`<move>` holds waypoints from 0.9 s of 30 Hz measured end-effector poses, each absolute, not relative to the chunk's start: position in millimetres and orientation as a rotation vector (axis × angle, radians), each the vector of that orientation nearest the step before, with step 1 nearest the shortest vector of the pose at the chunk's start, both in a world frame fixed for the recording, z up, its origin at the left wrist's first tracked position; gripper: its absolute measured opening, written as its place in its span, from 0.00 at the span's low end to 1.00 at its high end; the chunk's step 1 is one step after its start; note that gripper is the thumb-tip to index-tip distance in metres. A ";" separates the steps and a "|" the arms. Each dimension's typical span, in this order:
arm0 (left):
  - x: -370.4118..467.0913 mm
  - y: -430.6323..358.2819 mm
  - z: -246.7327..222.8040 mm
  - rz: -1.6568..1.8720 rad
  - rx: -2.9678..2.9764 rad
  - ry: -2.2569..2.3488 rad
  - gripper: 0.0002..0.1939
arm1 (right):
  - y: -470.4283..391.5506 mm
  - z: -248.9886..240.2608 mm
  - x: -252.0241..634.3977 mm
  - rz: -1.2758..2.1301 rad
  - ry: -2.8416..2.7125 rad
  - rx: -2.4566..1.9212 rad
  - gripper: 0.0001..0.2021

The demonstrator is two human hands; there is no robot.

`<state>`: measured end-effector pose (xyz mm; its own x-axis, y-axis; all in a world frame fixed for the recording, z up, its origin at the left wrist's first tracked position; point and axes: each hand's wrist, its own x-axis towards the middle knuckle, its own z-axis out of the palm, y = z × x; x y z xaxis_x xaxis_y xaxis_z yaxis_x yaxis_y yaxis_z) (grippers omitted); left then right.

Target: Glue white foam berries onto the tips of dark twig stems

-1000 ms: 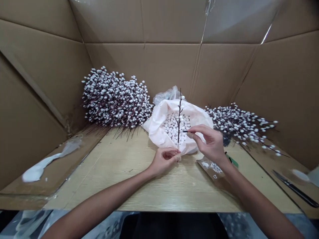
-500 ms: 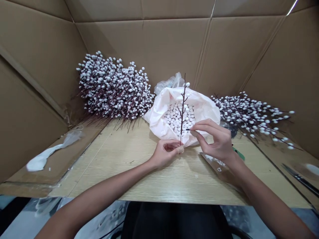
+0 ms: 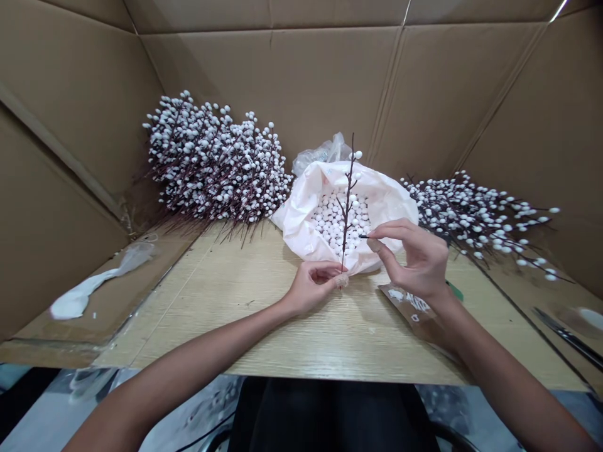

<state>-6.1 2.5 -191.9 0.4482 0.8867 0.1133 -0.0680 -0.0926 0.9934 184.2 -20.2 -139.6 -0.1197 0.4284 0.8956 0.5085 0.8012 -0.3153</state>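
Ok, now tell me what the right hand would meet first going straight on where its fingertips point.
Probably the dark branch that the left hand holds upright, with the thin dark piece pinched in the right hand leading. Depth is unclear, so it could pass in front or behind.

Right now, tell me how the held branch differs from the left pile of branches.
The held branch is single; the left pile is a heap of many. The held branch shows bare twigs; the left pile is densely covered. Both have dark stems and white berries.

A stem (image 3: 347, 213) stands before the bag (image 3: 298, 221), plastic (image 3: 325, 150) apparently behind both.
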 end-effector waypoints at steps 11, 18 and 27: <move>-5.1 2.7 -191.4 0.945 1.435 0.785 0.17 | -19.1 -138.3 183.3 0.148 -1.555 -0.747 0.10; -5.2 2.9 -190.9 0.962 1.423 0.801 0.20 | -16.9 -139.1 184.7 0.389 -1.553 -0.873 0.04; -5.2 2.8 -192.2 0.985 1.430 0.785 0.20 | -9.1 -142.1 183.2 0.753 -1.453 -1.022 0.10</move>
